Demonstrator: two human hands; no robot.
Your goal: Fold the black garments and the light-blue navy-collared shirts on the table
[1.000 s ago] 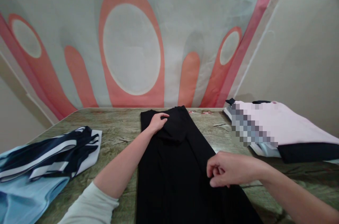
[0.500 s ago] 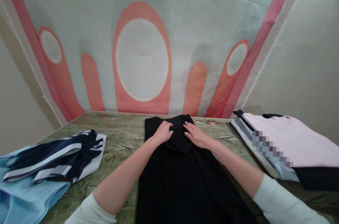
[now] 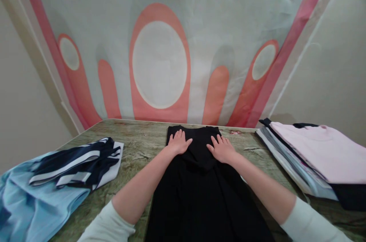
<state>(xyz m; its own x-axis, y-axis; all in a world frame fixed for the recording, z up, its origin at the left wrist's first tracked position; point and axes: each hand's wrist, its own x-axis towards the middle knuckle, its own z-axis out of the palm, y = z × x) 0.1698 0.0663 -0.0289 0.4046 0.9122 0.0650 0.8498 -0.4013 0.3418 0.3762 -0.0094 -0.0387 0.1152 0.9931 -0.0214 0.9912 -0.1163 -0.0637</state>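
Note:
A black garment (image 3: 197,200), perhaps trousers, lies lengthwise on the table with its narrow end near the far edge. Its lower part runs out of the picture at the bottom. My left hand (image 3: 179,142) rests flat on the left side of that far end, fingers spread and pointing away. On the right side, my right hand (image 3: 222,149) also lies on the fabric with its fingers apart. Between the two hands the black cloth shows loose folds.
The wood-patterned table (image 3: 137,150) ends at a patterned wall sheet (image 3: 114,1). To the left lie a navy garment with white stripes (image 3: 77,165) and a light blue garment (image 3: 37,204). At right stands a stack of folded clothes topped by a pink shirt (image 3: 334,154).
Both hands have spread their fingers flatter, and the far end of the black garment looks wider and smoother. The whole view has shifted slightly, so things appear further right.

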